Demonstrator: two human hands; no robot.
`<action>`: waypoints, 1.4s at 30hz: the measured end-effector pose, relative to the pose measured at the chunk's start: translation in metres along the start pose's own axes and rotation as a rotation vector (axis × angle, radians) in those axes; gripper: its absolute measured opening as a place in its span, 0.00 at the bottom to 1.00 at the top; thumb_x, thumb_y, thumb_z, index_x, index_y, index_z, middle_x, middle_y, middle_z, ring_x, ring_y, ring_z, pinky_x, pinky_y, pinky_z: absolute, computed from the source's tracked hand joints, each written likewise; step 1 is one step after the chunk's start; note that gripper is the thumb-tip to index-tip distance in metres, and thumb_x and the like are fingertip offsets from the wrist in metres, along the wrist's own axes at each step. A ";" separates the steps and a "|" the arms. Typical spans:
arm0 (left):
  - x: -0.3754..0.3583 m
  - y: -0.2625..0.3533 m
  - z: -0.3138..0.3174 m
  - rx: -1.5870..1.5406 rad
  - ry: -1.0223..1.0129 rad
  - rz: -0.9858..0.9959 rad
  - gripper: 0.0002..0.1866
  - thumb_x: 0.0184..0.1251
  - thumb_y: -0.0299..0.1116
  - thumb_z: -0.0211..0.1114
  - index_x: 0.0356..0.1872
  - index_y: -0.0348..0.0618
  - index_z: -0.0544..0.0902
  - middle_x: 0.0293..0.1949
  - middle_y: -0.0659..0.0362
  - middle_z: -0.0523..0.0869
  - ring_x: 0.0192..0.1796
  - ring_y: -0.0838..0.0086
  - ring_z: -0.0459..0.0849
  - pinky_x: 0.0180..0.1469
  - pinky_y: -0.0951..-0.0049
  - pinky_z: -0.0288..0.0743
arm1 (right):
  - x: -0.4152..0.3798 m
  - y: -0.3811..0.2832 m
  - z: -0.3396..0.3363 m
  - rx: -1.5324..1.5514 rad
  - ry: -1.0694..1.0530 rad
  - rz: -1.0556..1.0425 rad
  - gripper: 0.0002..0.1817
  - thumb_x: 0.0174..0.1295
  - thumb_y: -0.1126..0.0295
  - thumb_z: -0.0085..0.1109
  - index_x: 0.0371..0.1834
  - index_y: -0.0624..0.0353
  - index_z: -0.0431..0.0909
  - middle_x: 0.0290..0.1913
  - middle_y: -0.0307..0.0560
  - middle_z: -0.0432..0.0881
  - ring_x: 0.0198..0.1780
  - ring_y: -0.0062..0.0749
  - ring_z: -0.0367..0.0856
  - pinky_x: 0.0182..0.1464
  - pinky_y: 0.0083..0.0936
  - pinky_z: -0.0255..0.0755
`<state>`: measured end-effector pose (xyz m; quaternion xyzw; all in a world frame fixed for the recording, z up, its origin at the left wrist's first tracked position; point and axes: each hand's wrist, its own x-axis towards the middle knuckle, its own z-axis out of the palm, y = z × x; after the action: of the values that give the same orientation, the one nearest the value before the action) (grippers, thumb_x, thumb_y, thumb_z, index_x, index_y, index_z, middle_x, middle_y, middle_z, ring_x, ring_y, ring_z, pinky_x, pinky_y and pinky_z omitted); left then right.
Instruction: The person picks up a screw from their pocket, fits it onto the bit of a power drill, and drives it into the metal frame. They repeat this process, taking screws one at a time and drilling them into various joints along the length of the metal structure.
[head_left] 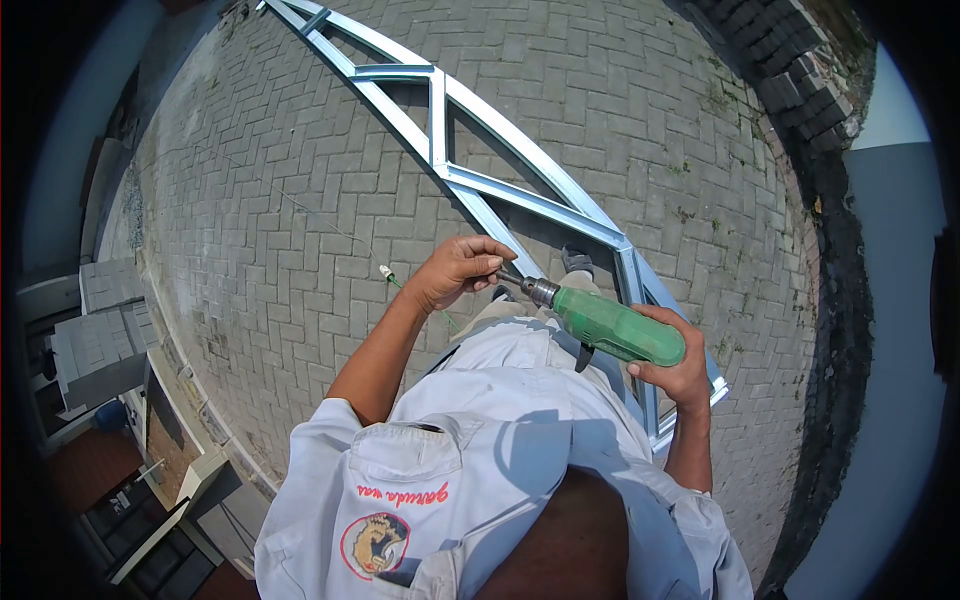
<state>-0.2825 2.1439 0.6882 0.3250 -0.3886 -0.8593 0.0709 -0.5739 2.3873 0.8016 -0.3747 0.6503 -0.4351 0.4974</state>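
"Right hand (pixel 672 355), what's it got?"
"Closed round the rear of the green drill (pixel 618 325), chuck (pixel 541 291) pointing towards the left hand (pixel 448 275). Left thumb and fingers are pinched together on the dark bit (pixel 511 278), just ahead of the chuck."
"Any writing?"
"Red 'garuda mas', upside down on the pale shirt (pixel 480 440), beside a round emblem (pixel 375 545). I can't read any on the drill."
"And room to move?"
"Herringbone paving (pixel 330 180) spreads either side of the metal truss (pixel 440 125), which slants past the shoes (pixel 577 259). A wall (pixel 895 300) edges the right, stacked blocks (pixel 790 70) upper right. Near the left wrist, a pale connector (pixel 387 272) lies on the paving."
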 end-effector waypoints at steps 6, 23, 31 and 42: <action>0.008 -0.001 0.005 0.049 0.013 0.044 0.19 0.73 0.37 0.73 0.57 0.36 0.85 0.33 0.66 0.84 0.32 0.86 0.80 0.33 0.86 0.72 | -0.001 0.006 0.001 0.045 0.036 0.033 0.40 0.38 0.71 0.80 0.62 0.69 0.82 0.55 0.53 0.88 0.56 0.35 0.87 0.63 0.31 0.77; 0.049 -0.056 -0.001 -0.298 0.132 -0.158 0.15 0.70 0.27 0.73 0.55 0.35 0.83 0.45 0.54 0.89 0.34 0.76 0.86 0.31 0.83 0.77 | 0.007 0.089 -0.038 0.084 0.644 0.211 0.32 0.51 0.78 0.74 0.64 0.69 0.80 0.50 0.47 0.88 0.47 0.27 0.86 0.53 0.25 0.79; 0.081 -0.018 0.020 -0.152 0.260 -0.300 0.11 0.73 0.29 0.71 0.50 0.35 0.84 0.37 0.54 0.91 0.28 0.75 0.87 0.29 0.79 0.79 | 0.083 0.281 -0.112 -0.090 0.878 0.477 0.30 0.51 0.73 0.77 0.61 0.63 0.83 0.50 0.47 0.89 0.51 0.32 0.87 0.57 0.28 0.79; 0.178 -0.008 0.047 -0.045 0.456 -0.371 0.09 0.71 0.29 0.73 0.45 0.35 0.86 0.36 0.54 0.88 0.30 0.73 0.85 0.30 0.75 0.78 | 0.190 0.521 -0.160 -0.059 0.810 0.533 0.30 0.51 0.69 0.77 0.60 0.62 0.82 0.49 0.49 0.90 0.51 0.35 0.88 0.58 0.29 0.78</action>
<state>-0.4491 2.1118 0.6155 0.5735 -0.2774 -0.7708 0.0054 -0.8002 2.4210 0.2715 -0.0093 0.8771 -0.3846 0.2875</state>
